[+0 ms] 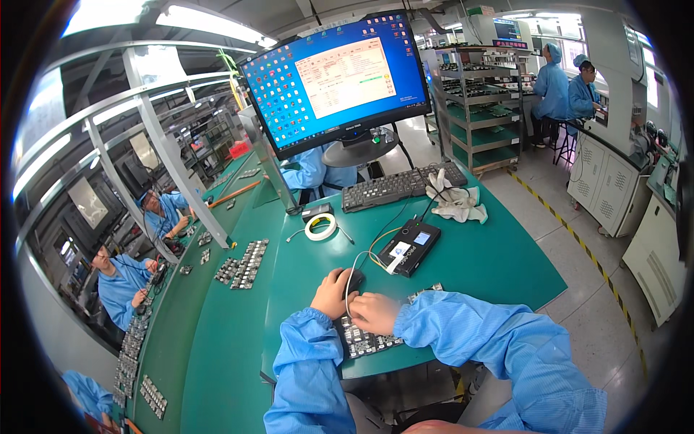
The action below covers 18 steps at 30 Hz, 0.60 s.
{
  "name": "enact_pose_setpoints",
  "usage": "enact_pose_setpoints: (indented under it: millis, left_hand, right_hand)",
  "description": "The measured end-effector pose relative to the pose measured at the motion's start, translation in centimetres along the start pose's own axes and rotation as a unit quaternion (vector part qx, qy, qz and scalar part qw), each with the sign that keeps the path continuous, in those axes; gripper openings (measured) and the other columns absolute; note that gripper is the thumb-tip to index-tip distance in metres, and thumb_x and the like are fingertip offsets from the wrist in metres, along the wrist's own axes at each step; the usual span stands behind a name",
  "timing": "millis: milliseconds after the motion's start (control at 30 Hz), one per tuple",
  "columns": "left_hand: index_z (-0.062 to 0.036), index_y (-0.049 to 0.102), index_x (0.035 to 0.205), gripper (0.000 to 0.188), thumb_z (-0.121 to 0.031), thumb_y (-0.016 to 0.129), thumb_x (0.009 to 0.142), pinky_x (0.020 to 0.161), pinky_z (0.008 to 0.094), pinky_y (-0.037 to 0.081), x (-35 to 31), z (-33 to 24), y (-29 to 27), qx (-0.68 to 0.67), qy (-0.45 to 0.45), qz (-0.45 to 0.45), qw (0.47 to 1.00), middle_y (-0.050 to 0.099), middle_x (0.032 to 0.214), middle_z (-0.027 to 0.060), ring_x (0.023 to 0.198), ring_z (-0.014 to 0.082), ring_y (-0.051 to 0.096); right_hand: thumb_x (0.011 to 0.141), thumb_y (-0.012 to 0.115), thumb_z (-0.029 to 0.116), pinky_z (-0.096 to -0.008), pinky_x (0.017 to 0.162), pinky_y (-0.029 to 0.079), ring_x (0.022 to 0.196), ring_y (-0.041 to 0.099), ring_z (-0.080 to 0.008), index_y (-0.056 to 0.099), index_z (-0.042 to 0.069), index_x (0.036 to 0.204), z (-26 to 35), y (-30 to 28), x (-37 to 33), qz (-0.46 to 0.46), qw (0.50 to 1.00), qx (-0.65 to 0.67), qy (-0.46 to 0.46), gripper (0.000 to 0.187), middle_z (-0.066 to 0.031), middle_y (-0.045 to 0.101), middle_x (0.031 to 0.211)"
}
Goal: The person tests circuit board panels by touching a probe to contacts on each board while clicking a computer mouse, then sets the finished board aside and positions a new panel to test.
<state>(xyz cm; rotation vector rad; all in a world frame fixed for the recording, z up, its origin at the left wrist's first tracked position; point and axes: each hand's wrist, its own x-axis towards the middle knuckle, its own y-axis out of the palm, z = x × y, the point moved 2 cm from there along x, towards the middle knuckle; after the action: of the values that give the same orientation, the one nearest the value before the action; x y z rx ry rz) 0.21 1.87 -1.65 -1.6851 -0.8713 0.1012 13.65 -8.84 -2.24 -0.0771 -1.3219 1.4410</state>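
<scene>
My right hand (374, 312) is closed, its fingertips pinching the end of a thin white cable (349, 281) low over a panel of small circuit boards (361, 341). Close beside it, my left hand (330, 295) has bent fingers pressed together at the panel's far left edge. Whatever those fingers hold is hidden. A black mouse (355, 279) lies against the left fingers. The white cable curves back to a black handheld device (410, 248) with a small lit screen, lying beyond my hands. Part of the panel is covered by my hands and right sleeve.
Behind the device lie white gloves (455, 198), a black keyboard (394, 188) and a tape roll (319, 227). A monitor (340, 79) stands at the back. More board panels (243, 265) lie left, near a metal frame post (155, 152). Co-workers sit beyond it. A shelf rack (481, 108) stands behind.
</scene>
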Motion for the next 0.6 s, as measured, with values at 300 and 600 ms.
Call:
enact_pose_setpoints:
  millis: [300, 600]
  left_hand:
    - [-0.0104, 0.048, 0.135, 0.061, -0.028, 0.07, 0.081, 0.097, 0.0485, 0.045, 0.0, 0.1, 0.05, 0.0, -0.002, 0.0, 1.0, 0.047, 0.134, 0.0235, 0.117, 0.0442, 0.051]
    - [-0.0103, 0.048, 0.134, 0.061, -0.027, 0.07, 0.08, 0.097, 0.0485, 0.045, 0.17, 0.29, 0.27, 0.001, 0.003, -0.005, 1.0, 0.048, 0.133, 0.0229, 0.116, 0.0439, 0.051]
  right_hand:
    - [0.08, 0.065, 0.016, -0.0412, 0.073, 0.048, 0.081, 0.058, -0.0288, 0.054, 0.008, 0.079, 0.02, 0.01, 0.0, -0.009, 1.0, 0.003, -0.004, 0.014, -0.008, 0.056, 0.081]
    - [0.08, 0.065, 0.016, -0.0414, 0.073, 0.048, 0.081, 0.058, -0.0289, 0.054, 0.008, 0.08, -0.14, -0.01, -0.02, -0.01, 1.0, 0.003, -0.005, 0.014, -0.008, 0.056, 0.082]
